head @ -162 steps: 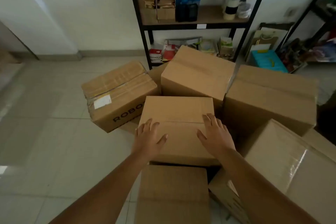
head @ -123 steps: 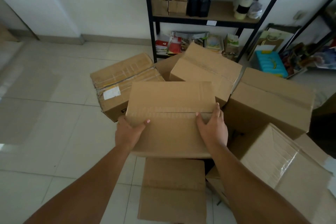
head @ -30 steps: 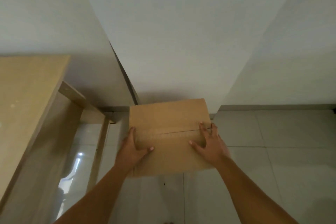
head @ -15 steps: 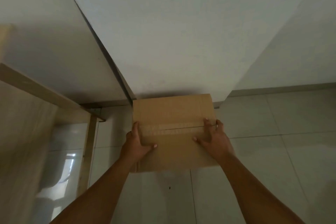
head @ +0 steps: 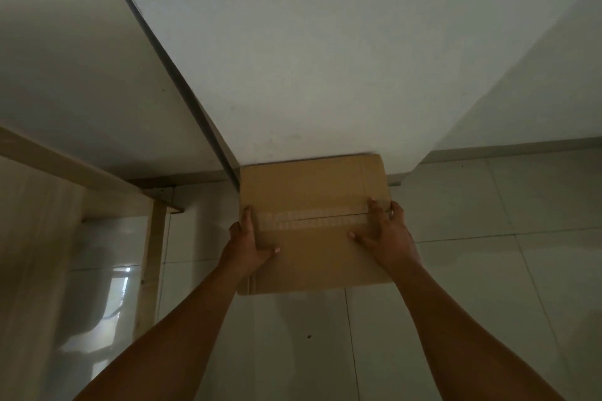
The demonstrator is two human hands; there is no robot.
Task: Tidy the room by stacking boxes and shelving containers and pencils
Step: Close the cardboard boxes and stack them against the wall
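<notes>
Off to the left of the hands stands a pale wooden frame [head: 153,257], its leg upright on the glossy tiled floor [head: 488,286], well apart from the box.

The left hand [head: 247,246] clasps the left edge of the cardboard box [head: 312,225]. Its thumb lies flat across the top panel, pointing toward the middle, while its fingers [head: 246,221] wrap the side wall, close together; their tips are hidden behind the edge.

Between the two hands sits the box, top face up, with a strip of clear tape [head: 309,217] running along the centre seam from thumb to thumb. Its far edge is up against the foot of the white wall [head: 309,58], right at the corner where a dark vertical strip [head: 182,85] comes down. I cannot tell whether its underside is touching the floor or just above it.

The right hand [head: 386,234] grips the right edge. Its fingers [head: 373,208] are spread over the top panel and the edge, the thumb reaching inward, below the tape line. Both forearms stretch out toward the box.
</notes>
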